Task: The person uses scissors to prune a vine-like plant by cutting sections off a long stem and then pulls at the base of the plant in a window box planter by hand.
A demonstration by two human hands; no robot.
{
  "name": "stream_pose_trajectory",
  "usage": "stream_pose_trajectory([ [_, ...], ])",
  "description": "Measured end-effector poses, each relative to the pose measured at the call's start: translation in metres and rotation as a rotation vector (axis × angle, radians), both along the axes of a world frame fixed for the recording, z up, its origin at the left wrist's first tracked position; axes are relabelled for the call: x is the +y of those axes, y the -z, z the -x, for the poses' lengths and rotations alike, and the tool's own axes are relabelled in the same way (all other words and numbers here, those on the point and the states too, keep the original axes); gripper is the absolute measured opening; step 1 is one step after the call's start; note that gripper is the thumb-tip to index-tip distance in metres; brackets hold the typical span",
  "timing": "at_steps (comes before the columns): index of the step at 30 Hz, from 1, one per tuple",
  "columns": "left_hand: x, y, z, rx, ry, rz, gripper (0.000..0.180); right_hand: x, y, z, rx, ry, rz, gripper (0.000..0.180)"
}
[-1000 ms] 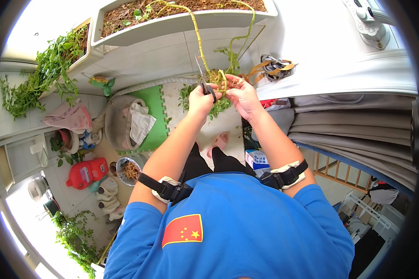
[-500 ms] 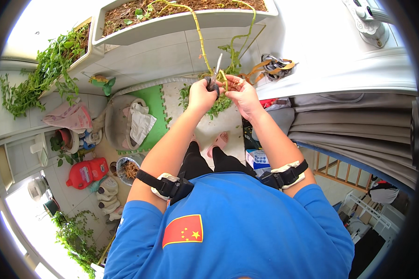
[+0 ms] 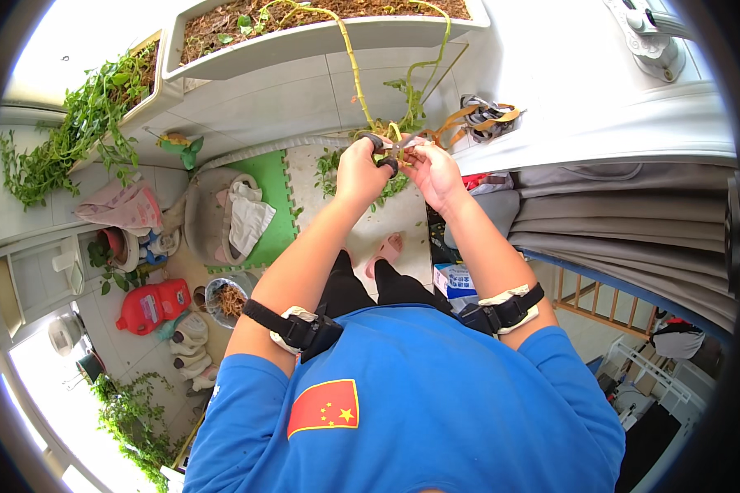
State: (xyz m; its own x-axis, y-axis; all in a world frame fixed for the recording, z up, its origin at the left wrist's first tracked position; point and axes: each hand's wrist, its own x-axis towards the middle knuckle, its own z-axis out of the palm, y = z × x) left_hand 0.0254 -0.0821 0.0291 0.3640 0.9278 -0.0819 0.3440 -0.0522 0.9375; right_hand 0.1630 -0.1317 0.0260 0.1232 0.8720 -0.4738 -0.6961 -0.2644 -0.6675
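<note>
My left hand (image 3: 358,174) is closed round the black-handled scissors (image 3: 389,165). Their blades lie apart and point right, across the gap between my hands. My right hand (image 3: 437,174) pinches a thin part of a yellow-green vine stem close to the blades; the exact spot between its fingertips is partly hidden. From the long planter (image 3: 337,37) the bare vine (image 3: 353,67) arches down to my hands, and a second thin vine (image 3: 448,33) hangs to its right. Leafy green growth (image 3: 386,191) shows below and behind my fingers.
A second planter with trailing leaves (image 3: 99,107) is at the far left. Right of my hands lie bundled straps (image 3: 489,117) on the ledge. A grey tub (image 3: 201,205) with a white cloth (image 3: 251,215), a red jug (image 3: 152,306) and a bin (image 3: 226,300) stand left.
The scissors have turned from pointing up and away to pointing right, toward my right hand. My right fingers have shifted slightly right, and my arms stay nearly in place.
</note>
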Motion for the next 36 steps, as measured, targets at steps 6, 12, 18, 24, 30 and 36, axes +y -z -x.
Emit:
stream_pose_trajectory([
  [6, -0.006, -0.009, -0.003, 0.274, 0.096, -0.321, 0.028, 0.003, 0.003, -0.002, 0.042, 0.006, 0.034, 0.029],
  [12, -0.006, -0.007, -0.006, 0.318, 0.095, -0.317, 0.024, 0.003, -0.004, 0.001, -0.037, 0.002, 0.073, 0.030],
  [18, -0.008, -0.011, -0.007, 0.230, 0.159, -0.505, 0.019, 0.002, 0.007, -0.004, 0.111, 0.025, -0.013, 0.031],
  [24, 0.000, -0.003, -0.006, 0.263, 0.248, -0.648, 0.015, 0.003, -0.004, 0.001, 0.085, 0.041, 0.052, 0.031],
  [30, 0.009, -0.009, -0.010, 0.290, 0.391, -0.524, 0.013, 0.001, -0.001, -0.003, 0.088, 0.022, 0.037, 0.029],
  [36, 0.011, -0.003, -0.010, 0.096, 0.163, -0.179, 0.014, 0.000, -0.004, -0.005, -0.013, 0.003, 0.090, 0.030],
])
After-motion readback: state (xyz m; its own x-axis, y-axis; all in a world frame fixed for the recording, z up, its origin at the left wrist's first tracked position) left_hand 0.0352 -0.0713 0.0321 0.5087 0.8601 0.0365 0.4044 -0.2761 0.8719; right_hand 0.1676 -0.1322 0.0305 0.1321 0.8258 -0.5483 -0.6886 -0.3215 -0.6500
